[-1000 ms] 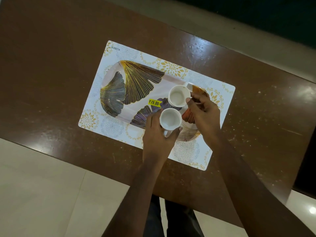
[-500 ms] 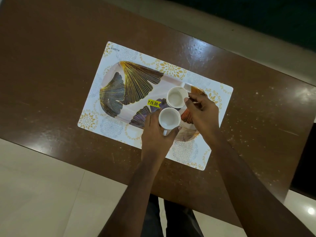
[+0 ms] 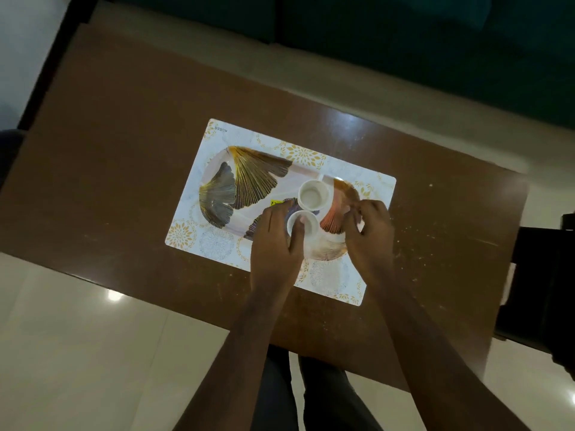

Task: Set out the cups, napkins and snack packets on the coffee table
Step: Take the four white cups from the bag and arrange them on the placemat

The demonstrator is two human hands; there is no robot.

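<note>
Two small white cups stand on a leaf-patterned tray [image 3: 249,178] that lies on a white placemat [image 3: 329,278] on the brown coffee table [image 3: 109,144]. My left hand [image 3: 275,244] wraps the near cup [image 3: 306,223], thumb over its rim. The far cup [image 3: 313,195] stands free beside it. My right hand [image 3: 368,234] hovers over the tray's right end with fingers curled; I cannot tell whether it pinches anything. No napkins or snack packets are in view.
The table's near edge runs just below the placemat, with pale floor tiles [image 3: 93,353] beyond. A dark sofa [image 3: 404,42] lies past the far edge. A dark piece of furniture [image 3: 541,290] stands at the right. My legs show under the table edge.
My right hand has let go of the far cup and drawn back to the right. The left hand stays on the near cup. The camera has tilted, showing more of the table.
</note>
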